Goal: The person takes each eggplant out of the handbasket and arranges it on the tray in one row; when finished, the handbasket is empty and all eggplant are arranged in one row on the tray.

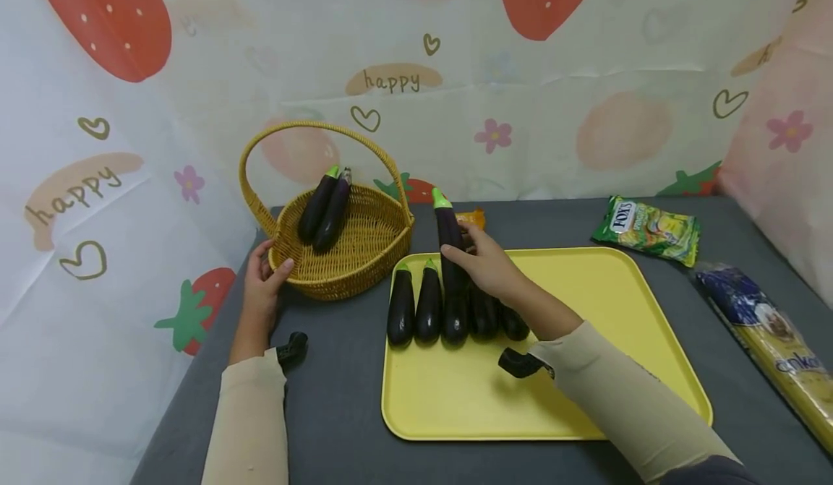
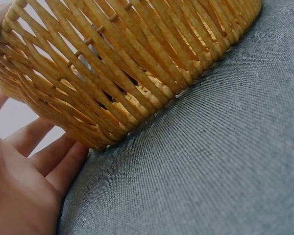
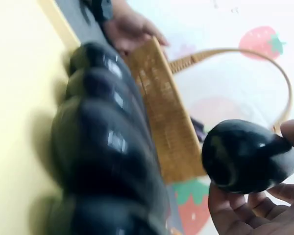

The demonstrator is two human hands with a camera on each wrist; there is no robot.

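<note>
My right hand (image 1: 484, 261) holds a dark purple eggplant (image 1: 449, 228) with a green cap, raised over the far edge of the yellow tray (image 1: 625, 340). In the right wrist view, the rounded end of this eggplant (image 3: 240, 156) points toward the wicker basket. Below it, several eggplants (image 1: 427, 311) lie side by side on the tray's left part, the right ones partly hidden by my hand. My left hand (image 1: 262, 282) grips the wicker basket (image 1: 338, 286) by its left side, thumb at the rim, fingers (image 2: 63, 166) outside the wall. Two eggplants (image 1: 332, 214) lean inside the basket.
A green snack packet (image 1: 647, 230) lies behind the tray at the right, and a long yellow and blue package (image 1: 768, 340) along the right side. An orange wrapper (image 1: 471, 218) shows behind my right hand. A printed cloth (image 1: 553, 131) hangs behind the grey table (image 1: 338, 398).
</note>
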